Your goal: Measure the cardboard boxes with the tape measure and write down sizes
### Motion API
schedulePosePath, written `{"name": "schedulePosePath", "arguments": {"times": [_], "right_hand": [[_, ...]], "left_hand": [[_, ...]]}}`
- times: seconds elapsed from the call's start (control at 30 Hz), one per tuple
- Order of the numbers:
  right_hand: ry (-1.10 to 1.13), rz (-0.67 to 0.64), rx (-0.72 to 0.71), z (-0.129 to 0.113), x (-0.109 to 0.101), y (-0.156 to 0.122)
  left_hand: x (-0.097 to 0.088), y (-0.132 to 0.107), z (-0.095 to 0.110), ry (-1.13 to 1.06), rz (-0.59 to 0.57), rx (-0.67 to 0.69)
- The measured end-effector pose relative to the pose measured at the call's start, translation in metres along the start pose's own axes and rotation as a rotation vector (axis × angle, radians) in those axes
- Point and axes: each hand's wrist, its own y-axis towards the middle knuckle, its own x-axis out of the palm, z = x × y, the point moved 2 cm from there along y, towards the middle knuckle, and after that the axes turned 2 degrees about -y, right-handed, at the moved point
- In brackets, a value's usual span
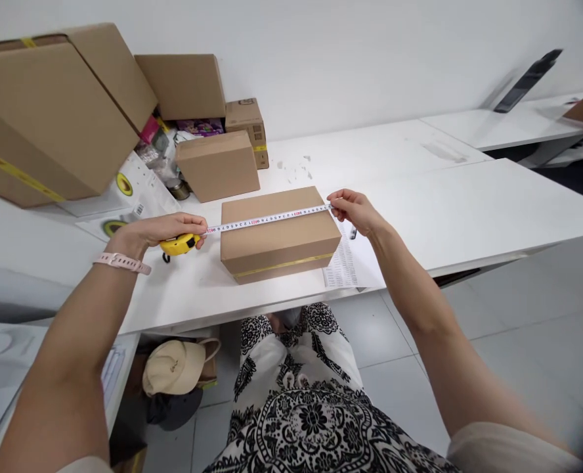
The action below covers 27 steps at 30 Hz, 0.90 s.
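A brown cardboard box (281,240) with a yellow tape strip along its front side lies in front of me on the white table. Across its top runs the white blade of a tape measure (272,218), drawn out lengthwise. My left hand (176,230) grips the yellow case of the tape measure just off the box's left end. At the right end, my right hand (353,209) pinches the tip of the blade at the box's far right corner. A printed sheet (345,263) lies partly under the box's right end, with a small dark object on it.
Several cardboard boxes stand at the back left, including a small box (217,164) and a large tilted one (50,112). The white table (444,217) extends right, its front edge near my legs. A beige cap (176,366) sits below the table at left.
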Motion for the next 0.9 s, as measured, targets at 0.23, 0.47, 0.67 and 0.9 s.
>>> {"name": "schedulePosePath", "arguments": {"times": [0.23,0.47,0.67,0.9], "right_hand": [[-0.122,0.042,0.017,-0.009,0.009,0.004],[-0.176,0.010,0.039,-0.002,0.012,0.006],[-0.222,0.017,0.058,-0.004,0.016,0.007],[-0.069,0.097,0.121,0.005,0.025,0.011]], "left_hand": [[-0.007,0.014,-0.016,-0.195,-0.175,-0.145],[-0.018,0.017,-0.023,-0.229,-0.227,-0.163],[-0.017,0.015,-0.019,-0.244,-0.193,-0.168],[-0.013,0.016,-0.013,-0.244,-0.212,-0.122]]}}
